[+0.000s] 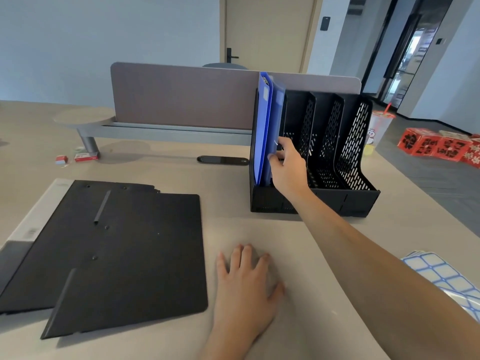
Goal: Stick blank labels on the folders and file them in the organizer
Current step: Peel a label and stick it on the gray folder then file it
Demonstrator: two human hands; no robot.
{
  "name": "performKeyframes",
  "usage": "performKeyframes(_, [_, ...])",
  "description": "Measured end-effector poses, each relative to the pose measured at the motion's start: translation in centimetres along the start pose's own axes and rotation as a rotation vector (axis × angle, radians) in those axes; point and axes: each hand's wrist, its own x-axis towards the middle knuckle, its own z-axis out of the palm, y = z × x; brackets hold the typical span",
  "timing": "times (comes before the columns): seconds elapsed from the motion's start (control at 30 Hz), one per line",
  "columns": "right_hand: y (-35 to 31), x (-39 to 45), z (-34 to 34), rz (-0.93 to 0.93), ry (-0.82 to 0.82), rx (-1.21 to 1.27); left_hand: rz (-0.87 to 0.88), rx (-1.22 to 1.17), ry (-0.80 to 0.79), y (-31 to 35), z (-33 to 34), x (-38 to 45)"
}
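Observation:
Two blue folders [267, 126] stand upright in the leftmost slot of the black mesh organizer [345, 201], each with a pale label near its top. My right hand [288, 167] reaches into that slot and pinches the lower edge of the right blue folder between thumb and fingers. My left hand [246, 279] rests flat on the desk, fingers spread, holding nothing. Black folders [124, 253] lie stacked flat at the left, with a grey-white one [33, 224] partly under them. A sheet of blank blue-bordered labels [446, 279] lies at the right edge, partly hidden by my forearm.
A grey divider panel [181, 97] runs along the back of the desk [262, 229]. A black oval device [223, 160] lies left of the organizer, small red boxes [85, 157] farther left. A drink cup [376, 128] stands behind the organizer; red boxes [441, 148] sit on the floor.

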Motion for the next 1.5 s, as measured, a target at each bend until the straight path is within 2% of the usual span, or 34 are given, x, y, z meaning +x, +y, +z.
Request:
performKeyframes(0.33, [-0.3, -0.6, 0.7, -0.011, 0.031, -0.005, 0.009, 0.003, -0.054, 0.0, -0.5, -0.4])
performKeyframes(0.6, [-0.5, -0.9, 1.3, -0.05, 0.04, -0.034, 0.009, -0.014, -0.046, 0.1, -0.7, -0.6])
performKeyframes(1.0, [-0.1, 0.1, 0.6, 0.024, 0.073, -0.037, 0.012, -0.014, -0.012, 0.0, -0.5, -0.6])
performKeyframes(1.17, [-0.7, -0.3, 0.8, 0.001, 0.112, -0.1, 0.009, -0.014, -0.016, 0.1, -0.4, -0.5])
performKeyframes(1.37, [-2.6, -0.9, 1.3, -0.076, -0.044, -0.184, 0.006, -0.032, -0.052, 0.0, -0.8, -0.5])
performKeyframes(1.5, [-2.5, -1.5, 1.1, -0.032, -0.075, -0.141, 0.006, -0.042, -0.065, 0.0, -1.0, -0.5])
